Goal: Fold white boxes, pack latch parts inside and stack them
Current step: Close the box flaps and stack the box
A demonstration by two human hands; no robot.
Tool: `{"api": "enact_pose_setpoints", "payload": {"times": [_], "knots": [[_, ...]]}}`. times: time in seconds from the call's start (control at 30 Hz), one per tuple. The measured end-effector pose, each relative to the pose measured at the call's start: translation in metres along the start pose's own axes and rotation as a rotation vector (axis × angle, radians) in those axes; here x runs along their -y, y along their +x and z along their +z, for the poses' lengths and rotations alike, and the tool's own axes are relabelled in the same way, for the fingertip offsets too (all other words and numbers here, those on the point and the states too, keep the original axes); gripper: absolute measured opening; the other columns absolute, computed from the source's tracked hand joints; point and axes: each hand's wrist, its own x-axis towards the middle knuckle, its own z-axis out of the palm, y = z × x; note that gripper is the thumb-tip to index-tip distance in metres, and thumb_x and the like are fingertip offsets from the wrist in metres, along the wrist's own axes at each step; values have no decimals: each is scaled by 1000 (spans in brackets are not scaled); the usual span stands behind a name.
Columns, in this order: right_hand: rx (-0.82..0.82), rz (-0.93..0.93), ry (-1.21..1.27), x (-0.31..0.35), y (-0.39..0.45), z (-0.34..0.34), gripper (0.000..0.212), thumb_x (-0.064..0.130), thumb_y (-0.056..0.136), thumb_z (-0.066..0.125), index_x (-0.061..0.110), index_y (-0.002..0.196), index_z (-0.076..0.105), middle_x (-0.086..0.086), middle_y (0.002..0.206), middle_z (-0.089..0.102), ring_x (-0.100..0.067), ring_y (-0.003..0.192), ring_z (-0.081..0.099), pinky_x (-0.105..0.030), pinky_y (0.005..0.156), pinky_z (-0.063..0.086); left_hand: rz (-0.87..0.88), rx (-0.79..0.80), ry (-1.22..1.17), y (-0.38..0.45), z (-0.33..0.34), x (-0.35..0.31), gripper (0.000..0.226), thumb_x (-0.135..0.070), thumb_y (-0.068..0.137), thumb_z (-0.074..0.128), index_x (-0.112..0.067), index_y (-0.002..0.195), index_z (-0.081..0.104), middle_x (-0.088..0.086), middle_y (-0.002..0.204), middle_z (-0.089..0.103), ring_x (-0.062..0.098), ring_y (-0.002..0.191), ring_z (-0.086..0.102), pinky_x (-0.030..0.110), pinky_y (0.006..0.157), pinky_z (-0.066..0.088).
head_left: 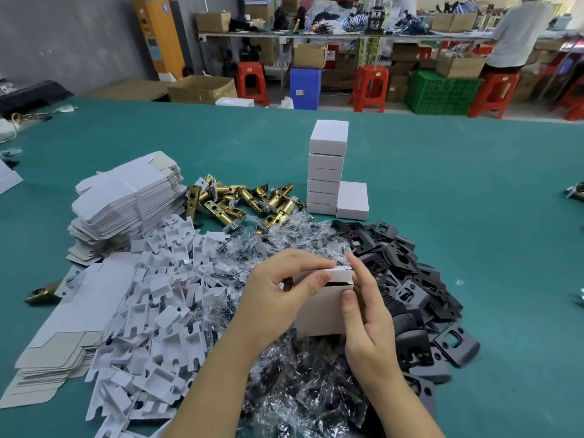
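Both hands pinch white box (322, 306): left hand (278, 292) on top flap, right hand (363, 308) on end; contents unclear.

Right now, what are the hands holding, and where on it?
A white box. The left hand grips its top flap end; the right hand grips its right side, thumb on the front.
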Motion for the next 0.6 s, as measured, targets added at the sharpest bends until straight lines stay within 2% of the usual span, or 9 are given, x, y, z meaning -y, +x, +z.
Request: {"api": "enact_pose_setpoints", "payload": {"times": [0.1,0.17,0.27,0.33,0.47,0.6], "knots": [[3,-29,-28,0,1,0,50,29,104,44,56,146,42,28,151,47,-2,143,43,-11,109,35,-8,4,-9,-1,0,-1,19,-29,90,73,-37,105,80,-11,107,73,13,94,67,17,77,50],[4,-27,-31,1,1,0,48,31,105,45,56,146,42,28,149,49,-1,140,45,-9,107,35,-20,25,-6,-1,-1,-2,20,-25,91,74,-38,106,80,-12,108,72,14,98,67,18,77,51],[-8,-25,-34,2,1,0,46,41,102,42,59,144,42,25,148,51,-3,138,48,-14,109,38,7,48,83,-2,-1,-2,26,-20,94,72,-41,109,77,-19,111,70,11,111,63,13,85,48],[-16,-27,-38,0,1,0,45,42,102,42,59,143,42,23,147,53,-6,137,50,-22,110,41,28,69,146,-2,-1,-2,26,-26,96,68,-44,113,74,-25,114,68,9,117,60,12,92,45],[-32,-21,-8,-5,1,1,41,31,105,43,52,140,48,7,138,61,-19,126,59,-39,104,50,39,118,184,-2,-1,1,26,-34,98,62,-42,121,72,-26,121,67,13,126,56,22,101,46],[-48,-49,-4,-6,3,2,35,37,104,43,50,135,52,3,128,64,-23,109,64,-35,88,55,39,152,199,-4,-4,5,34,-34,95,69,-48,126,68,-27,125,63,10,128,55,28,100,49]]}}
